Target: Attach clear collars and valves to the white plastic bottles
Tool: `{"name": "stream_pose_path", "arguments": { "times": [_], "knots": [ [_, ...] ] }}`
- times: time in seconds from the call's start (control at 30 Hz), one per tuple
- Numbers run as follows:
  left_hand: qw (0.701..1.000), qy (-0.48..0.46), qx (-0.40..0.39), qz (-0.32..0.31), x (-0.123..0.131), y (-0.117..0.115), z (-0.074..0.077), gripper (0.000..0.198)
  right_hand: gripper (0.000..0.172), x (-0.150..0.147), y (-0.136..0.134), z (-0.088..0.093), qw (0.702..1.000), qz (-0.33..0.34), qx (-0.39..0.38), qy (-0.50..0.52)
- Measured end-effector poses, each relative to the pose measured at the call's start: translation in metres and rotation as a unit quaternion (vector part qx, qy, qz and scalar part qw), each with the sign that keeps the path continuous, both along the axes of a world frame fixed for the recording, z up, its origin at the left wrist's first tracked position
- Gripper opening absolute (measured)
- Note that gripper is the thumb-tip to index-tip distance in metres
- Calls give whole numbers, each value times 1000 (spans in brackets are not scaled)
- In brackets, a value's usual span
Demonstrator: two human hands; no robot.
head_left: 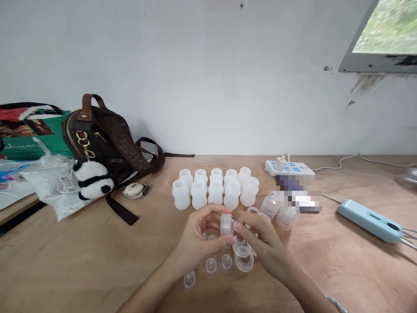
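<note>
Above the table (97, 269), the left hand (197, 234) clasps a clear collar (226, 224) whose end the right hand (262, 237) pinches.

This looks like a makeshift workroom, with scuffed wall (208, 87), wooden worktop (114, 261) and matching white containers (215, 193).

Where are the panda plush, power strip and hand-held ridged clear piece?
Panda plush (95, 181), head view: its mid-body.
Power strip (297, 168), head view: its socket face.
Ridged clear piece (226, 224), head view: its ridged side.
</note>
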State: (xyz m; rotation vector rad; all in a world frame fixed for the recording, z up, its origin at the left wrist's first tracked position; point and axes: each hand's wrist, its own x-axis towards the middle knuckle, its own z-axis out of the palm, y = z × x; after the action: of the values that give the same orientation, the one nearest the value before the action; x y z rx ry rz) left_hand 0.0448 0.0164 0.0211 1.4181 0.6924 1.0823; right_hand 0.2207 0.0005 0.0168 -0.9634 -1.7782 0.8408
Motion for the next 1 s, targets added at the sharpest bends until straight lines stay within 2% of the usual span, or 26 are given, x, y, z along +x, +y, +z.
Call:
{"name": "stream_pose_path", "arguments": {
  "times": [0.2,0.33,0.4,0.5,0.6,0.63,0.7,0.73,0.83,0.9,0.97,1.0],
  "knots": [
    [997,50,58,19,-10,-1,16,37,44,0,-4,6,995,53,-43,73],
    [994,59,79,40,-16,-3,25,37,45,2,-5,7,994,46,-25,95],
    [994,60,78,38,-17,-2,26,37,43,3,-5,7,997,38,5,73],
    [998,56,37,15,-15,1,24,41,38,4,-3,6,995,6,96,-7],
    [1000,24,-17,9,-12,4,20,51,14,2,-2,4,981,-42,176,-77],
    [999,15,-30,10,-11,4,19,54,14,1,-1,2,976,-51,190,-94],
    [999,9,-46,6,-10,2,16,56,40,-1,-1,0,968,-53,212,-126],
    [999,11,-50,0,-9,1,14,55,44,-1,-1,-1,963,-50,223,-140],
    [998,28,-46,-20,-12,-2,10,60,34,-2,-1,-4,952,-39,259,-158],
    [998,53,-4,27,-19,0,5,61,32,-1,-1,-4,951,-41,268,-144],
    [976,98,69,181,-31,8,-2,53,33,0,-1,-4,953,-57,270,-123],
    [944,132,104,284,-38,15,-6,46,32,1,0,-3,954,-70,267,-114]
  ]
}}
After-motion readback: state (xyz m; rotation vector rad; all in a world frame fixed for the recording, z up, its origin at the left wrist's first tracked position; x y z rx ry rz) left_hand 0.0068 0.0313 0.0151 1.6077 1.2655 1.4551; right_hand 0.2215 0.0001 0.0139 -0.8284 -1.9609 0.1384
